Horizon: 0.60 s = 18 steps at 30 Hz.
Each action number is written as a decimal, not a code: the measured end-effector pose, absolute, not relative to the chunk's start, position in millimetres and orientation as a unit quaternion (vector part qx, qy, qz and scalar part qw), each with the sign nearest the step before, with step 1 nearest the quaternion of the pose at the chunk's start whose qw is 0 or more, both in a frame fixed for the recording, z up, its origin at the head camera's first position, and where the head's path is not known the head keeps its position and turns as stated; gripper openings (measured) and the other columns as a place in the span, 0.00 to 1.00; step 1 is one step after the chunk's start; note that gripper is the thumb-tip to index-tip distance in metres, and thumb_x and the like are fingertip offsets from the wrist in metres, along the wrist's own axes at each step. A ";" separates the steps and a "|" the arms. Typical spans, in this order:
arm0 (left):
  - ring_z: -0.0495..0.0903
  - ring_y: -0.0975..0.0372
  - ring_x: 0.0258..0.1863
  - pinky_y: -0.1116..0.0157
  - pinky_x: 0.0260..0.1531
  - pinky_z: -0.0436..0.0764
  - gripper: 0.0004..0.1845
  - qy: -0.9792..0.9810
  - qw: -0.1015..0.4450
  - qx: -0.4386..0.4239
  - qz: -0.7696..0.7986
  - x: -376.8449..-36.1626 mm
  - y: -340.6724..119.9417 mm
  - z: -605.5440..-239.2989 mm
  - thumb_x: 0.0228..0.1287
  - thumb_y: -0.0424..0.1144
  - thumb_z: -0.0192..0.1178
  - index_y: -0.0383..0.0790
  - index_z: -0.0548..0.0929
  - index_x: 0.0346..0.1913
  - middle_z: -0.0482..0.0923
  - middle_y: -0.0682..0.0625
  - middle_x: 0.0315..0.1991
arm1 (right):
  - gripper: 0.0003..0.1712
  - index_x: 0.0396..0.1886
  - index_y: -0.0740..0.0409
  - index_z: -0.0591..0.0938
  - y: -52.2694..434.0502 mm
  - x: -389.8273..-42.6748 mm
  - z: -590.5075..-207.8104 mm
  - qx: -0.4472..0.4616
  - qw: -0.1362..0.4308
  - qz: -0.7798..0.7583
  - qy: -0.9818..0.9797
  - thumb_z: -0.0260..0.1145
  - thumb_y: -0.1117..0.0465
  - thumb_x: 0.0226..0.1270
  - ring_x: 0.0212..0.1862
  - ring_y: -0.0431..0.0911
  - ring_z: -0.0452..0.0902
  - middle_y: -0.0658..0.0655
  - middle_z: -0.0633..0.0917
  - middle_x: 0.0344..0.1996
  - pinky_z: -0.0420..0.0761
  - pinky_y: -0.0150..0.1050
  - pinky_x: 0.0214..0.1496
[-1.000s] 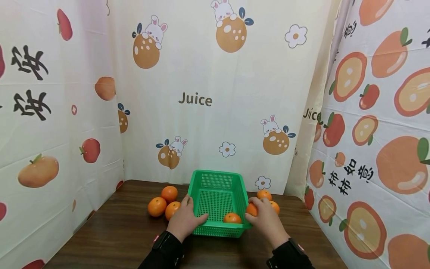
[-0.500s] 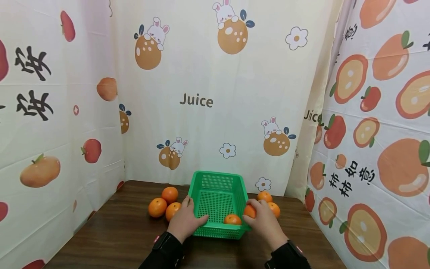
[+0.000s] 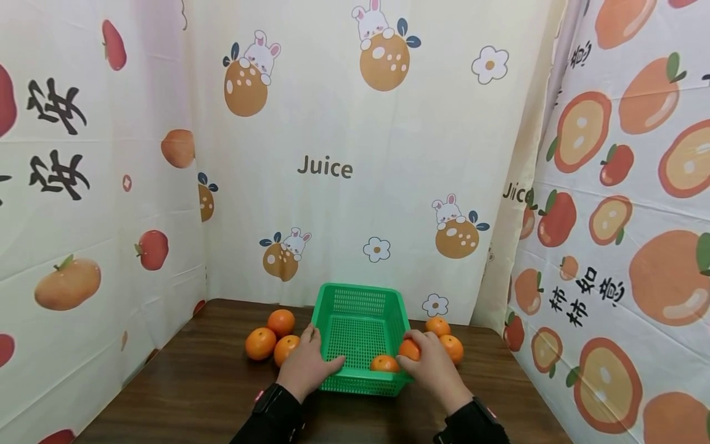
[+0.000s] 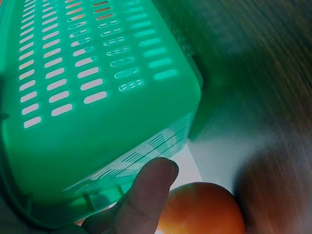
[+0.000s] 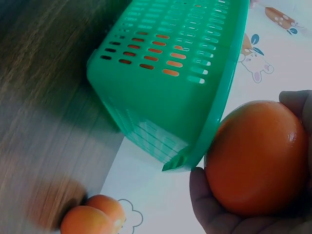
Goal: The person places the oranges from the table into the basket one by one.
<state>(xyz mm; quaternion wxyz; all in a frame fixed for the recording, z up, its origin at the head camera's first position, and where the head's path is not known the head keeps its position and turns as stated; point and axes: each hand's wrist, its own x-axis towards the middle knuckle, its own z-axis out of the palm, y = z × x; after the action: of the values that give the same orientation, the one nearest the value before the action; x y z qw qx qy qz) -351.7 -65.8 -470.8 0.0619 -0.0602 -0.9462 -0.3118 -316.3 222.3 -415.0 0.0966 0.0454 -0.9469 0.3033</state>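
Observation:
A green plastic basket with slotted walls stands on the table. My left hand grips its left side near the front corner, thumb over the rim and fingers outside; a finger shows against the outer wall in the left wrist view. My right hand holds an orange at the basket's right rim, fingers curled round the fruit. Seen from the right wrist, this orange sits right beside the rim. One other orange lies inside, in the front right corner.
Left of the basket, three oranges are grouped close to my left hand. Two more oranges rest on the table beyond my right hand. Printed curtains enclose the dark wooden table at the back and sides.
My right hand has moved slightly left with the orange, bringing it from outside the basket's right side to over the rim. The left hand has kept its place on the basket.

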 end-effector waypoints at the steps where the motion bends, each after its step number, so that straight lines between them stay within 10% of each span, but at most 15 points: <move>1: 0.78 0.41 0.69 0.41 0.62 0.81 0.61 -0.946 0.062 -0.060 -0.312 -351.7 -65.8 -471.4 0.60 0.76 0.64 0.30 0.65 0.81 0.56 0.37 0.85 | 0.26 0.62 0.48 0.84 221.7 -316.2 -415.2 0.047 0.098 0.304 -0.946 0.77 0.51 0.65 0.42 0.48 0.75 0.58 0.79 0.49 0.78 0.41 0.39; 18: 0.79 0.41 0.68 0.41 0.61 0.82 0.61 -0.945 0.066 -0.061 -0.314 -349.5 -64.9 -468.7 0.60 0.76 0.64 0.29 0.65 0.80 0.56 0.36 0.84 | 0.24 0.60 0.47 0.84 215.5 -316.4 -416.5 0.057 0.107 0.317 -0.941 0.77 0.51 0.65 0.42 0.48 0.75 0.58 0.80 0.50 0.79 0.41 0.40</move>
<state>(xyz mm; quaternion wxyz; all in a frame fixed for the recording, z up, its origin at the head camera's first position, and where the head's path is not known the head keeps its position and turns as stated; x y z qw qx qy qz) -349.5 -64.9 -468.7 0.0664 -0.0612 -0.9452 -0.3137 -316.4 215.5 -416.5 0.1068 0.0566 -0.9409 0.3165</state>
